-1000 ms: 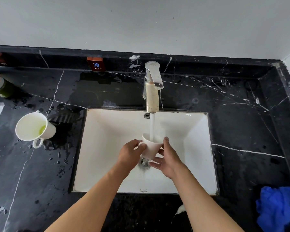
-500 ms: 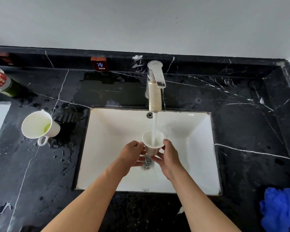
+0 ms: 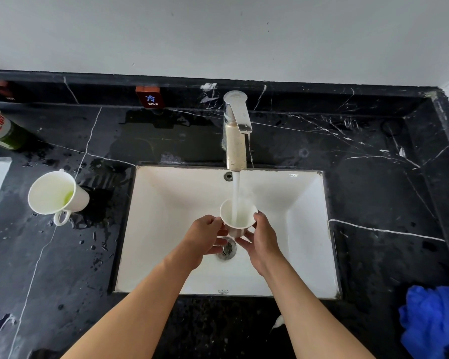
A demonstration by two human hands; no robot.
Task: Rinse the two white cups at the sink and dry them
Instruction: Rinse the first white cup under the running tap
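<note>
A white cup point(image 3: 237, 216) is held upright over the white sink point(image 3: 166, 229), under the running tap point(image 3: 236, 130). Water streams straight into its mouth. My left hand point(image 3: 205, 238) grips the cup's left side and my right hand point(image 3: 261, 239) grips its right side. A second white cup point(image 3: 55, 196) with a handle stands on the wet black counter left of the sink, with a greenish trace inside.
A blue cloth point(image 3: 434, 320) lies bunched on the black marble counter point(image 3: 386, 203) at the front right. A green bottle with a red and white label point(image 3: 0, 128) stands at the far left. A small "COLD" sign point(image 3: 149, 98) sits on the back ledge.
The cup was tilted in both hands and has been turned upright, mouth up, so the stream now falls inside it. The second cup has not moved on the counter.
</note>
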